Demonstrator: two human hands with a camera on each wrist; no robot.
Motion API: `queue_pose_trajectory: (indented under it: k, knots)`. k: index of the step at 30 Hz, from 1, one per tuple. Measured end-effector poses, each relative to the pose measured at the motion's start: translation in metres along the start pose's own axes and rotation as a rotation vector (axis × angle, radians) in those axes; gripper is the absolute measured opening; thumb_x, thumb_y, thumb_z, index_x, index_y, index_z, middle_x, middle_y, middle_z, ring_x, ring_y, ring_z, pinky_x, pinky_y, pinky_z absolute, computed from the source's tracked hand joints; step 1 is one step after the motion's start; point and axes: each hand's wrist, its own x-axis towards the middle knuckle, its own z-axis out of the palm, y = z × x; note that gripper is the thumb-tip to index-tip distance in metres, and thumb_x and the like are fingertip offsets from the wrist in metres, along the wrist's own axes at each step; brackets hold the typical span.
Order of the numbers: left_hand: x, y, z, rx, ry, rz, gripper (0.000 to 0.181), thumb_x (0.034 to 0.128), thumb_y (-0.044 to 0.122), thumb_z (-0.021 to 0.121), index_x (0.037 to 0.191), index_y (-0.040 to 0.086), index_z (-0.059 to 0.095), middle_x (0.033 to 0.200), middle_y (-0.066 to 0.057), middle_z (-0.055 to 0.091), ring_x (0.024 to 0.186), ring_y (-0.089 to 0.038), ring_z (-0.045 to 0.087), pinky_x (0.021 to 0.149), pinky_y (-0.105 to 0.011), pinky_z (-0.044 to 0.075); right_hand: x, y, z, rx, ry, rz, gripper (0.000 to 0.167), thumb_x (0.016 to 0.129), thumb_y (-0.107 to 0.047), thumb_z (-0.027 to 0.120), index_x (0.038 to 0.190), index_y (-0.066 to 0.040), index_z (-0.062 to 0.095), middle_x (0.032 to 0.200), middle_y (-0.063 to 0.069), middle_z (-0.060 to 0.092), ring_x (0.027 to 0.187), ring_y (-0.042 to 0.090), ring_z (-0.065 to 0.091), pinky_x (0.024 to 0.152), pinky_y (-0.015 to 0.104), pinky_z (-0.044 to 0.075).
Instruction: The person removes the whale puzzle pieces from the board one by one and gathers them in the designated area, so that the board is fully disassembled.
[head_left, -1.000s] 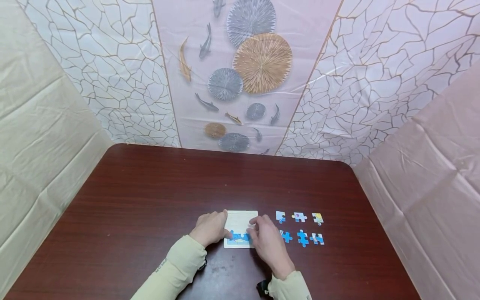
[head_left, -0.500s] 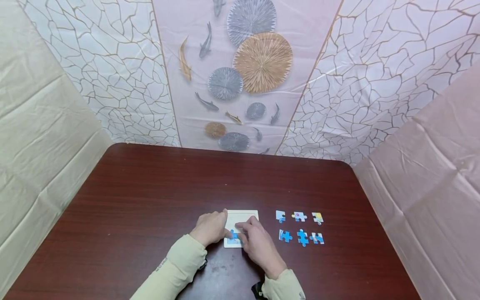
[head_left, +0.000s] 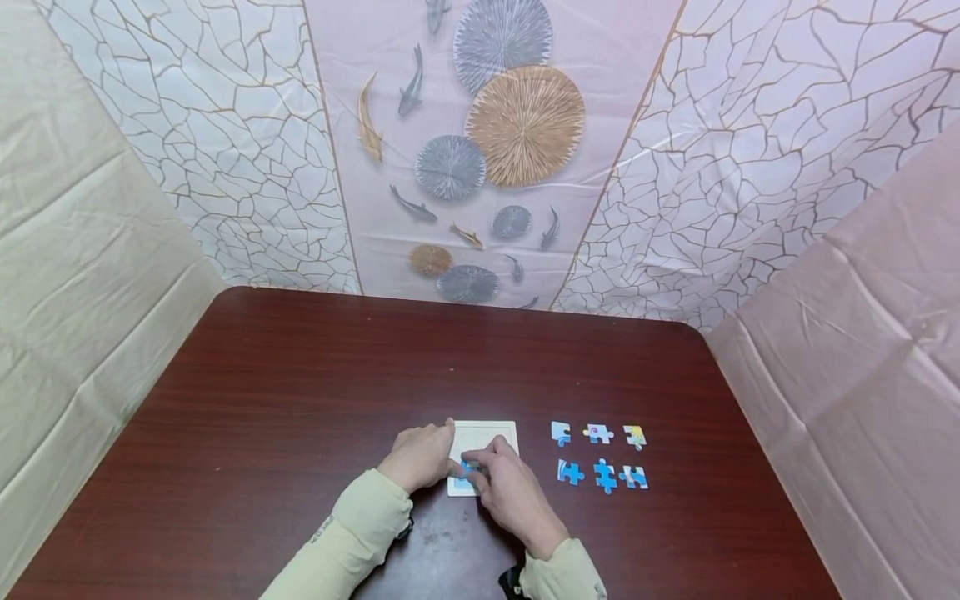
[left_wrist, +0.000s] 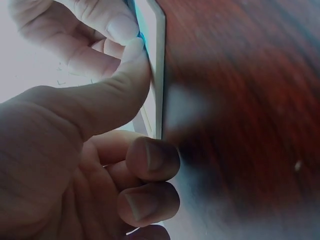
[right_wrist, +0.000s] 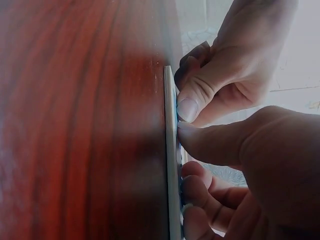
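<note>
In the head view, a flat cream tray (head_left: 486, 435) lies on the red-brown desk (head_left: 300, 375), bright blue pieces (head_left: 465, 463) (mostly covered by fingers) in its near left part. The left hand (head_left: 418, 455) grips its left edge; the right hand (head_left: 513, 493) bends over the blue, and whether it pinches a piece I cannot tell. Six loose pieces (head_left: 605, 476), blue, white and yellow, lie rightward. The left wrist view shows a thin pale edge and a blue sliver; the right wrist view, thumbtips close together.
</note>
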Motion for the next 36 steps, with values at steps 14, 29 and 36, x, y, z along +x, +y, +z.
queue_pose_trajectory:
  k: [14, 29, 36]
  knots:
    - [-0.0023, -0.0023, -0.0001, -0.021, -0.006, 0.038, 0.096, 0.0693, 0.049, 0.082, 0.138, -0.008, 0.046, 0.083, -0.012, 0.069, 0.065, -0.024, 0.063, 0.059, -0.038, 0.051, -0.0011, 0.0003, 0.0004, -0.028, -0.009, -0.003, 0.034, 0.088, -0.014, 0.071, 0.121, -0.008, 0.068, 0.087, -0.008, 0.046, 0.069, 0.004, 0.042, 0.063, 0.023, 0.041]
    - [-0.0019, -0.0010, -0.0025, -0.011, -0.019, 0.010, 0.102, 0.0640, 0.051, 0.085, 0.139, -0.007, 0.047, 0.098, -0.016, 0.070, 0.081, -0.028, 0.067, 0.065, -0.041, 0.052, -0.0016, 0.0005, -0.0005, 0.001, -0.012, -0.015, 0.023, 0.088, -0.013, 0.071, 0.112, -0.013, 0.072, 0.088, -0.006, 0.046, 0.070, 0.006, 0.043, 0.065, 0.025, 0.041]
    - [-0.0004, -0.0009, -0.0033, -0.017, -0.030, 0.000, 0.105, 0.0633, 0.053, 0.086, 0.140, -0.006, 0.045, 0.103, -0.017, 0.070, 0.084, -0.028, 0.068, 0.068, -0.041, 0.052, -0.0007, -0.0011, -0.0022, 0.007, -0.027, 0.000, 0.022, 0.088, -0.014, 0.071, 0.111, -0.013, 0.071, 0.087, -0.007, 0.045, 0.069, 0.006, 0.043, 0.063, 0.024, 0.041]
